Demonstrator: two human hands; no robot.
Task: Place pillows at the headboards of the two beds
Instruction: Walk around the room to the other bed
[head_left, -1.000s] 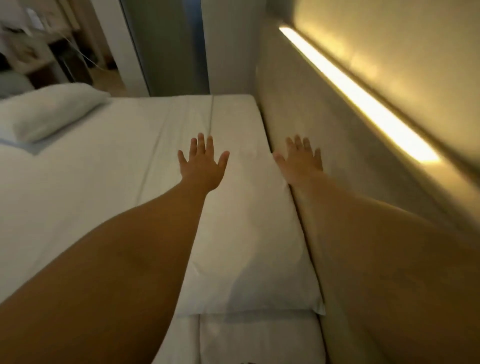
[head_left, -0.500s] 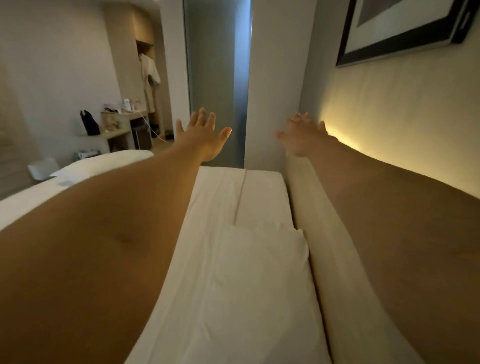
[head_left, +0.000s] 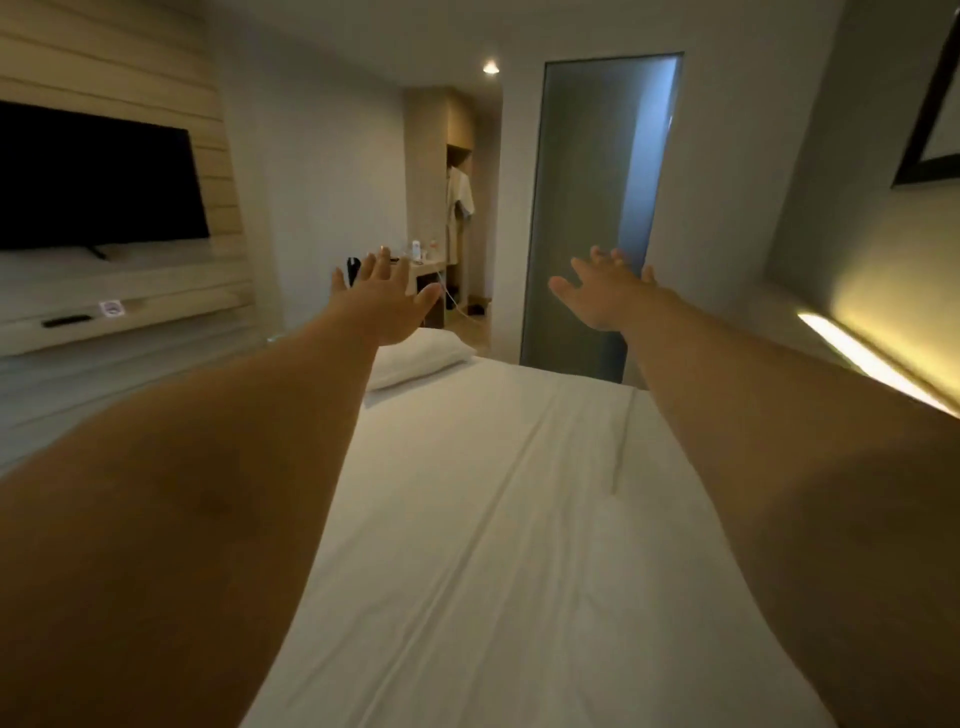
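Both my arms reach out over a white-sheeted bed (head_left: 519, 519). My left hand (head_left: 387, 299) is open with fingers spread, held in the air above a white pillow (head_left: 415, 358) that lies at the bed's far left side. My right hand (head_left: 605, 293) is also open and empty, raised in front of the frosted glass door. The lit headboard strip (head_left: 872, 358) runs along the right wall. The pillow that lay by the headboard is out of view.
A black TV (head_left: 98, 182) hangs on the left wall above a shelf (head_left: 130, 312). A frosted glass door (head_left: 597, 208) stands at the far end. A desk with bottles (head_left: 421, 265) and an open closet with a hanging garment (head_left: 460, 202) are behind. A framed picture (head_left: 935, 130) hangs top right.
My view has lifted from the pillow at the headboard up to the room. Both hands rose off the pillow and stay open in the air.
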